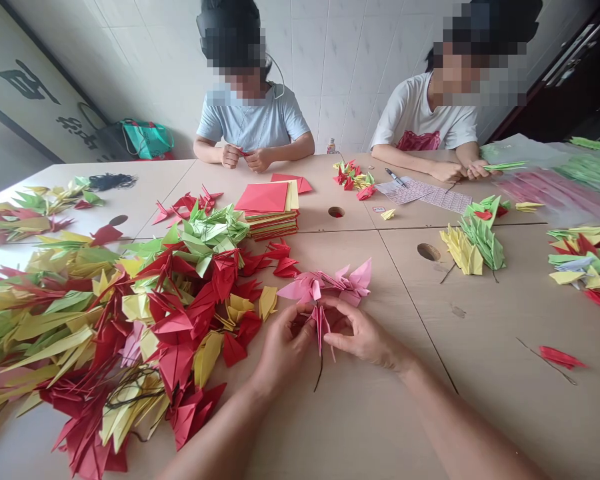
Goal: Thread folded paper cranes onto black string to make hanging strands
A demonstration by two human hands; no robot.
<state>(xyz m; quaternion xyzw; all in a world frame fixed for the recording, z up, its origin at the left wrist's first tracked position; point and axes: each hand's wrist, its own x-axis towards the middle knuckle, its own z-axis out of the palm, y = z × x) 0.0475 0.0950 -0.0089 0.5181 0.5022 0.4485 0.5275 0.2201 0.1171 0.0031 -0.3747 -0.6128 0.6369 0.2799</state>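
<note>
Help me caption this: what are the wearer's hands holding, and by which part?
A pink folded-paper piece. The left hand and right hand hold it with their fingers around its upper part; exact fingertip contact is partly hidden.

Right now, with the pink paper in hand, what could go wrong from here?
The thin pink paper pinched in the left hand and touched by the right hand might crease under too firm a grip. The dark cord below it hangs with a free end, which could snag or tangle. The heaped folded paper lies close to the left forearm, so a sweep of that arm may scatter pieces.
</note>
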